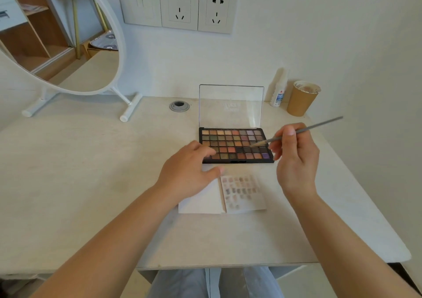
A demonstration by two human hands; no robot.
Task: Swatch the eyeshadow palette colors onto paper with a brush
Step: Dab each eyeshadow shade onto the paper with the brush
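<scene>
1. The eyeshadow palette (235,145) lies open on the worktop (91,160), its clear lid (231,105) standing upright at the far edge. It holds five rows of small pans, from pale tans at the far side to darker browns, oranges and a purple at the near right corner.

2. The paper (242,195) lies just near of the palette. Its right part carries the swatches: several rows of small smudges in pinks, tans, greys and browns. The marks are blurred, so an exact count cannot be given, but the near rows look shorter and fainter than the far ones.

3. Judging by those rows, a good share of the colours has already been laid down; the near end of the swatch grid looks unfinished, so some pans seem left to do.

4. The right hand (294,160) grips the brush (296,133) between curled fingers and thumb, handle slanting up to the right. The tip is down on a dark pan in the fourth row, right of centre. This reads as loading colour for another swatch.

5. The left hand (191,172) is flat, fingers relaxed, resting across the palette's near left corner and the paper's far left part, steadying both.

6. What is left, as I judge it: carry this colour to the paper, then repeat for the remaining pans.
</scene>
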